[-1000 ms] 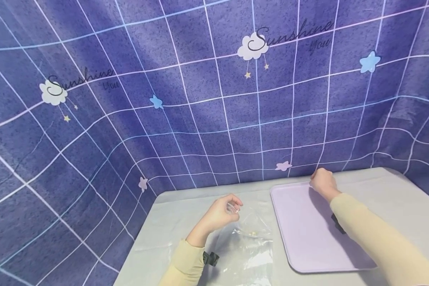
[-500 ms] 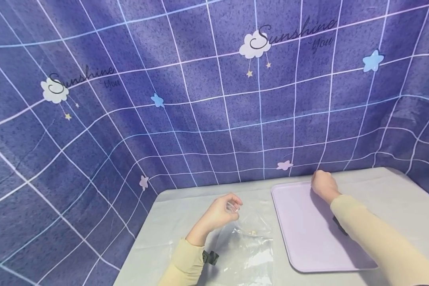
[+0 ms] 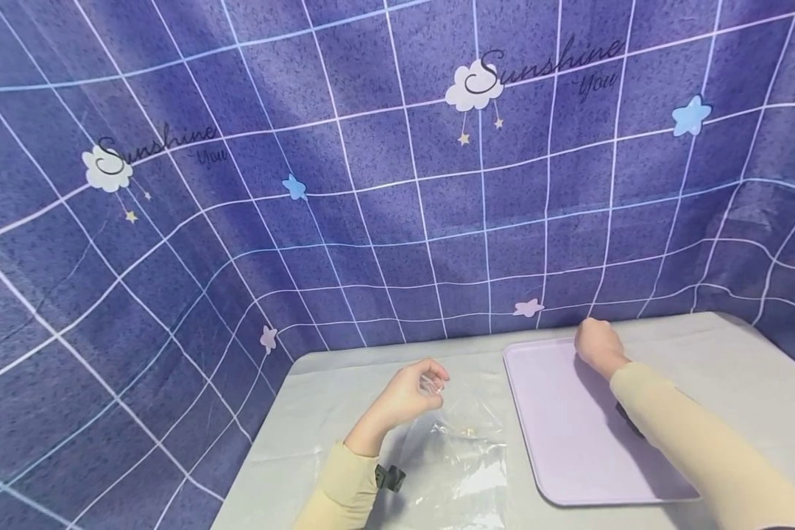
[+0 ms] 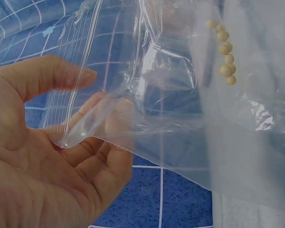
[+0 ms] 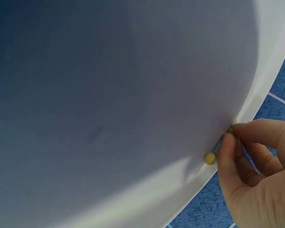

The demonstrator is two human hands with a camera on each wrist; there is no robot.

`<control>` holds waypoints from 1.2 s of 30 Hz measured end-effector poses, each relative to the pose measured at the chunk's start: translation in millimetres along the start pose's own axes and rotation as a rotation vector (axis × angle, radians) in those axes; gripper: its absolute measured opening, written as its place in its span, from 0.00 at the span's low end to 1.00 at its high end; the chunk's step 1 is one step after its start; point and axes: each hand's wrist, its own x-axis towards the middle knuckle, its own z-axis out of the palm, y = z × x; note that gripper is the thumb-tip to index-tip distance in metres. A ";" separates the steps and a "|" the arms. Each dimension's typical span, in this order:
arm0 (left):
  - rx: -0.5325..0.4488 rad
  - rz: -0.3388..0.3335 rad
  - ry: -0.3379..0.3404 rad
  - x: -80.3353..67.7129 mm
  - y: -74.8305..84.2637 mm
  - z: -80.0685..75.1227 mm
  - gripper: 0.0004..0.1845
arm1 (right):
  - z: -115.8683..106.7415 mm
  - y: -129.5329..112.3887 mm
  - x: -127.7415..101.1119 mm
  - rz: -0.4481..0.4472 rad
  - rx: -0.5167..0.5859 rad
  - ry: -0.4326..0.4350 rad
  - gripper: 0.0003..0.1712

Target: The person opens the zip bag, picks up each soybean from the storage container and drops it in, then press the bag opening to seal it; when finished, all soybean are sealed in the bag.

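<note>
Bag [image 3: 473,471], clear plastic, zip strips along its mouth: on the near part of the table [image 3: 291,442], left of the tray. Your left hand [image 3: 404,394] holds it at the mouth, thumb and fingers curved round the film. Balls [image 4: 226,49], small, yellow: a crooked row in the bag, apart from your left fingers. Tray [image 3: 563,434], pale lilac, rounded corners, raised rim: on the table, right of the bag. Your right hand [image 3: 598,344], at the tray's far rim, pinches one ball [image 5: 231,129] between thumb and forefinger, mostly covered by your fingertips. Second ball [image 5: 209,158], yellow: in the tray by the rim, just beside your right thumb. Sleeves [image 3: 692,434], pale yellow: on both your arms. Curtain [image 3: 371,213], blue, gridded, with clouds and stars: beyond the table's far edge and along its left.
</note>
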 end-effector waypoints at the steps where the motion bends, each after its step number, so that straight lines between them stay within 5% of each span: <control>1: 0.000 0.001 0.001 0.1 0.0 0.0 0.18 | -0.2 0.0 -0.1 0.000 0.002 0.000 0.16; 9: -0.002 0.002 -0.002 0.3 0.1 1.0 0.18 | -3.8 -13.2 -9.2 -0.047 0.123 0.034 0.01; 19: -0.011 -0.004 -0.006 2.0 3.5 2.2 0.17 | -5.7 -75.1 -31.7 -0.201 0.322 0.034 0.05; 36: 0.000 0.016 0.009 1.4 1.1 2.5 0.18 | -5.6 -171.7 -88.8 -0.492 0.578 -0.205 0.10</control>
